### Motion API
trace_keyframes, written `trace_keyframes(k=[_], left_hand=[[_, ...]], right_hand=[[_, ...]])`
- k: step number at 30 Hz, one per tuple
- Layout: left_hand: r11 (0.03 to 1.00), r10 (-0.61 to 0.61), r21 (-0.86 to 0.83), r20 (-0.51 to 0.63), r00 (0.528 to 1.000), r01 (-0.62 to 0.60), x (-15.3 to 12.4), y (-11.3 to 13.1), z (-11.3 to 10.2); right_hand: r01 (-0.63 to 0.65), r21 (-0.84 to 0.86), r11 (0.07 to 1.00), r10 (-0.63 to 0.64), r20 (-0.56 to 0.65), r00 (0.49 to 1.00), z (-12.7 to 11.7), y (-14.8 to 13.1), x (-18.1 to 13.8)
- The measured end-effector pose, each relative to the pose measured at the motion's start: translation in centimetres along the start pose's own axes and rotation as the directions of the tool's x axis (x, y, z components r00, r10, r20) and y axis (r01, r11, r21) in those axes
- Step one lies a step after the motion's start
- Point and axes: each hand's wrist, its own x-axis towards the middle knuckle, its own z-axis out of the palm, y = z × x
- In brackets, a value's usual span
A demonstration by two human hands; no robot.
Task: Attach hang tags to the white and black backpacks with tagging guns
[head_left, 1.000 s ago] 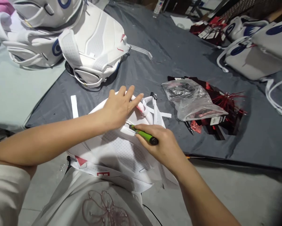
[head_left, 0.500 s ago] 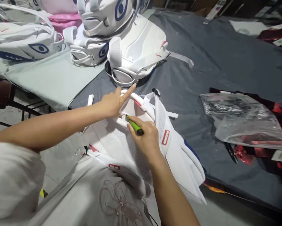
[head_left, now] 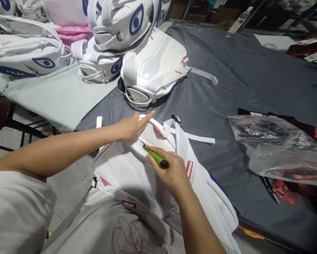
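A white backpack [head_left: 116,167] lies against my body at the table edge, its dotted back panel and red-labelled straps facing up. My left hand [head_left: 129,128] grips its top edge near the carry handle [head_left: 154,124], index finger stretched out; the curled fingers are partly hidden. Closed in my right hand [head_left: 171,171] is a green-handled tool [head_left: 155,156] with a black end. Its thin tip meets the seam by the top opening, beside my left hand; the exact kind of tip is too small to tell.
Ahead lies another white backpack [head_left: 163,53], with more backpacks [head_left: 121,31] stacked behind it to the left. On the right, a clear plastic bag [head_left: 274,141] covers dark and red pieces, with tweezers-like metal [head_left: 270,190] beside it. A bottle [head_left: 239,23] lies at the back.
The whole scene sits lower in view, as my head has tilted up. My right hand and the green-handled tool have shifted slightly right; the left hand keeps its hold on the backpack.
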Motion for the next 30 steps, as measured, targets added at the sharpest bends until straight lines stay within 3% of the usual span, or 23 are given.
trace_keyframes(k=[7,13,18,27,30], left_hand=[[0.998,-0.037,-0.056,-0.077,0.996,0.033,0.6,-0.2,1.0],[0.996,-0.029,-0.085,-0.014,0.999,0.027,1.2,-0.3,1.0],[0.992,-0.018,-0.122,-0.038,0.999,0.013,1.4,-0.6,1.4],[0.994,0.004,-0.111,0.009,1.0,-0.003,1.6,-0.6,0.8],[0.993,-0.009,-0.113,0.016,1.0,0.011,1.5,-0.5,0.6]], right_hand=[[-0.014,-0.021,1.0,0.012,-0.088,0.996,2.1,-0.3,1.0],[-0.043,-0.15,0.988,0.017,-0.168,0.986,2.8,-1.6,1.6],[-0.083,-0.208,0.975,0.036,-0.22,0.975,3.3,-2.2,1.8],[-0.141,-0.121,0.983,0.122,-0.148,0.981,3.2,-2.9,1.9],[-0.164,-0.176,0.971,0.132,-0.18,0.975,3.1,-2.8,1.7]])
